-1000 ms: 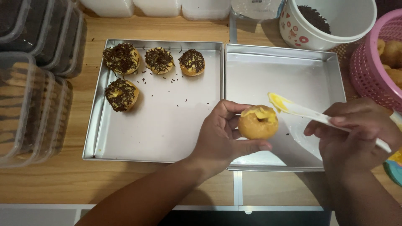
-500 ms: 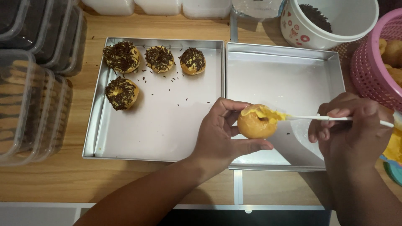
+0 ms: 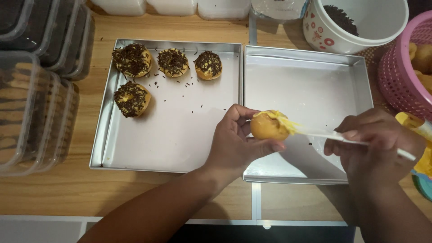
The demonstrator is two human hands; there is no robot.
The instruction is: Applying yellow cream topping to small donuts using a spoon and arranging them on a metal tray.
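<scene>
My left hand (image 3: 234, 144) holds a small plain doughnut (image 3: 266, 127) above the gap between two metal trays. In my right hand (image 3: 375, 146) is a thin white spreader (image 3: 324, 134), whose tip lies on the doughnut's top and smears yellow cream there. The left tray (image 3: 180, 148) carries several doughnuts topped with chocolate sprinkles (image 3: 132, 60) at its far left corner. The right tray (image 3: 310, 85) under my hands has nothing on it but a few crumbs.
A white tub of chocolate sprinkles (image 3: 355, 22) stands at the back right. A pink basket with plain doughnuts (image 3: 405, 67) is at the right edge. Stacked clear plastic boxes (image 3: 31, 90) line the left. A tub with yellow cream (image 3: 423, 166) sits near my right wrist.
The spreader came down from above the doughnut onto its top and now drags yellow cream across it. My left hand has turned the doughnut slightly.
</scene>
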